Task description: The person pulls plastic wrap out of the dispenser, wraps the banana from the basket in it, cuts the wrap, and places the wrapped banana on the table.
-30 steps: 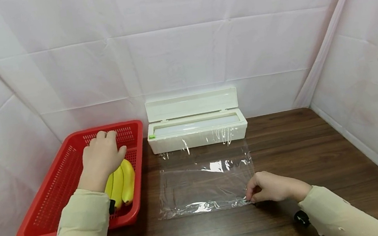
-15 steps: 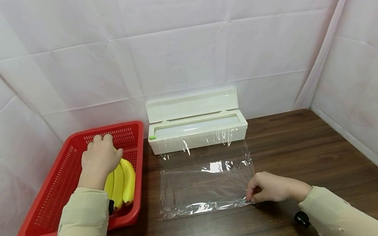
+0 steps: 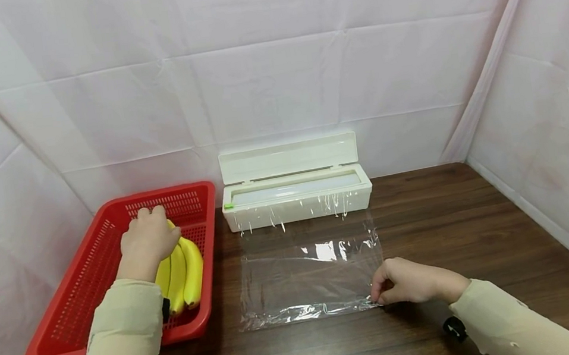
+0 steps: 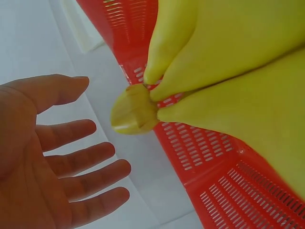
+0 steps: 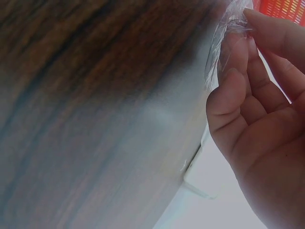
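Note:
My left hand (image 3: 147, 240) hovers over a bunch of yellow bananas (image 3: 191, 273) in a red plastic basket (image 3: 209, 235). In the left wrist view, its fingers (image 4: 90, 179) are spread loosely just short of the brown-tinged stem end (image 4: 134, 110), with nothing between them. Thumb and fingertips of my right hand (image 3: 411, 280) pinch the near right corner of a clear sheet of plastic wrap (image 3: 304, 283). This sheet runs back across the table to a white dispenser box (image 3: 299, 209), whose lid (image 3: 287, 159) stands up. The right wrist view shows the wrap bunched at those fingertips.
The dark wooden table (image 3: 429, 212) is walled by white cloth (image 3: 272, 83) at the back and sides. The dispenser box stands near the back cloth, just right of the basket. A green slider (image 3: 229, 206) sits at the box's left end.
My left hand has come slightly down and toward me over the bananas, uncovering more of their far end. My right hand and the wrap stay where they were.

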Action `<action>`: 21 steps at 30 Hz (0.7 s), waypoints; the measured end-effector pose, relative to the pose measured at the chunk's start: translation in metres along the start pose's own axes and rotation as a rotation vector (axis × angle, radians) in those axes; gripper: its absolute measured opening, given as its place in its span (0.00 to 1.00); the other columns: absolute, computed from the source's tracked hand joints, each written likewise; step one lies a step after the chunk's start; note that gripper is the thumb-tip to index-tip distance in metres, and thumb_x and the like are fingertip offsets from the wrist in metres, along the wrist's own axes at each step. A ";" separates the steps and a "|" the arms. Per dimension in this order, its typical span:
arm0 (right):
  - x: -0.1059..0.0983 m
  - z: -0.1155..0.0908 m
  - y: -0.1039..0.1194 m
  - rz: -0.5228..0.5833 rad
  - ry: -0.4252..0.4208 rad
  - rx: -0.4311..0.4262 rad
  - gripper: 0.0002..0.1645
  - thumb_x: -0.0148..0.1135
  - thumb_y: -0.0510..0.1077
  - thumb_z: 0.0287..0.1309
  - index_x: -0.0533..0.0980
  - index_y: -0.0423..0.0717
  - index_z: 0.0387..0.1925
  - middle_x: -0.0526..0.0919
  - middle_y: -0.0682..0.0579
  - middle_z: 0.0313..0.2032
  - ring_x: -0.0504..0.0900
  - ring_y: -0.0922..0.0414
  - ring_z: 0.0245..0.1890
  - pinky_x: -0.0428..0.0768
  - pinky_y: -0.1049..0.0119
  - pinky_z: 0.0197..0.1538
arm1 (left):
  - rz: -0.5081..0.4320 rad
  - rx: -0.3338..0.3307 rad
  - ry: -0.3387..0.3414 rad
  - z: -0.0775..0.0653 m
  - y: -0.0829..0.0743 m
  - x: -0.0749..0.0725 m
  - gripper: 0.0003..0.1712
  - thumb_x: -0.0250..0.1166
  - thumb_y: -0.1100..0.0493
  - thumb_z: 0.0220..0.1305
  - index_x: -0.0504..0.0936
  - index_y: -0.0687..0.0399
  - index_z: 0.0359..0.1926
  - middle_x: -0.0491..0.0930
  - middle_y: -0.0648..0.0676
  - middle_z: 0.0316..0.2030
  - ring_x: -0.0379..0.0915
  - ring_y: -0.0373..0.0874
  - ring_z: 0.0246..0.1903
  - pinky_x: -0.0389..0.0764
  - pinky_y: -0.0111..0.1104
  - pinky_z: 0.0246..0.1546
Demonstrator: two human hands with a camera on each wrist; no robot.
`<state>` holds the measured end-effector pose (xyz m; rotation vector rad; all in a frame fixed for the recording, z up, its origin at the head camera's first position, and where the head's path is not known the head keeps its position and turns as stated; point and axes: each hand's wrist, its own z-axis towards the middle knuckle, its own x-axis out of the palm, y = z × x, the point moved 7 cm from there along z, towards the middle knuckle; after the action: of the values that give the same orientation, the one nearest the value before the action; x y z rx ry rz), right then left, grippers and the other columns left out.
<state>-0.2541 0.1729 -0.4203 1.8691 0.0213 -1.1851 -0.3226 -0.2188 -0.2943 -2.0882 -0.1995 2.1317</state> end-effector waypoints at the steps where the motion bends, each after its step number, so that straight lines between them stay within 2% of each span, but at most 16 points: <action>1: 0.000 0.000 0.000 -0.002 -0.001 -0.001 0.06 0.63 0.33 0.51 0.82 0.46 0.27 0.83 0.60 0.27 0.74 0.73 0.26 0.76 0.75 0.32 | -0.001 -0.002 0.005 0.001 0.001 0.001 0.33 0.55 0.55 0.64 0.61 0.74 0.62 0.62 0.77 0.55 0.64 0.72 0.52 0.72 0.61 0.45; 9: -0.001 0.001 -0.001 -0.006 -0.005 0.010 0.07 0.63 0.33 0.50 0.83 0.46 0.27 0.83 0.60 0.28 0.74 0.72 0.26 0.75 0.75 0.32 | -0.003 -0.028 0.032 0.005 0.006 0.004 0.36 0.55 0.54 0.64 0.58 0.74 0.64 0.59 0.78 0.57 0.63 0.73 0.52 0.72 0.61 0.45; 15: -0.001 0.001 0.000 0.008 -0.001 0.008 0.07 0.63 0.32 0.51 0.82 0.45 0.27 0.83 0.59 0.28 0.75 0.72 0.26 0.76 0.74 0.32 | -0.018 -0.078 0.068 0.006 0.011 0.005 0.38 0.54 0.54 0.64 0.54 0.75 0.66 0.55 0.81 0.60 0.63 0.74 0.52 0.72 0.62 0.46; 21: 0.000 0.001 0.000 0.010 0.000 0.007 0.06 0.63 0.33 0.51 0.82 0.46 0.27 0.84 0.59 0.28 0.75 0.72 0.26 0.75 0.75 0.32 | -0.033 -0.097 0.073 0.007 0.015 0.006 0.39 0.54 0.53 0.64 0.53 0.76 0.66 0.51 0.82 0.62 0.62 0.76 0.53 0.72 0.62 0.46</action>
<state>-0.2551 0.1725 -0.4203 1.8732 0.0084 -1.1796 -0.3302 -0.2320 -0.3028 -2.1959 -0.3325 2.0619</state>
